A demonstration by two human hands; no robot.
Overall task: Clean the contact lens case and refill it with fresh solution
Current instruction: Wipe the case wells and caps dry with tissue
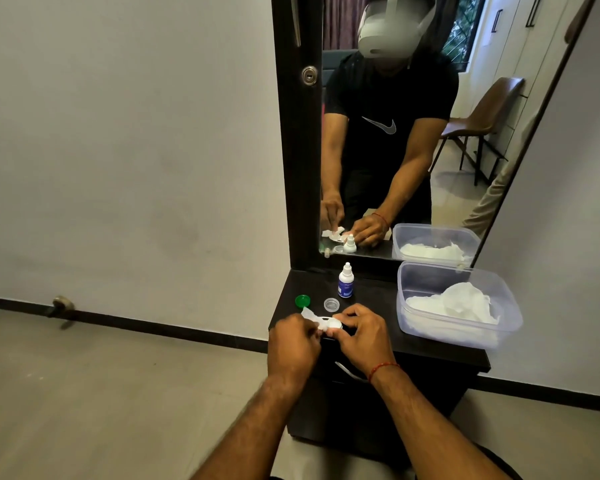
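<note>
Lens case (332, 323) (perhaps tissue-wiped), green cap (302, 300), bottle (345, 280) behind

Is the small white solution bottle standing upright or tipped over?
Upright. The small white solution bottle stands on its base on the dark cabinet top, nozzle pointing up, untouched by either hand.

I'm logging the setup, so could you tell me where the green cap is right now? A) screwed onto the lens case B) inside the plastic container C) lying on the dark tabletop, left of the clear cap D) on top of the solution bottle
C: the green cap lies alone on the dark tabletop, left of the clear cap, beyond both hands.
</note>
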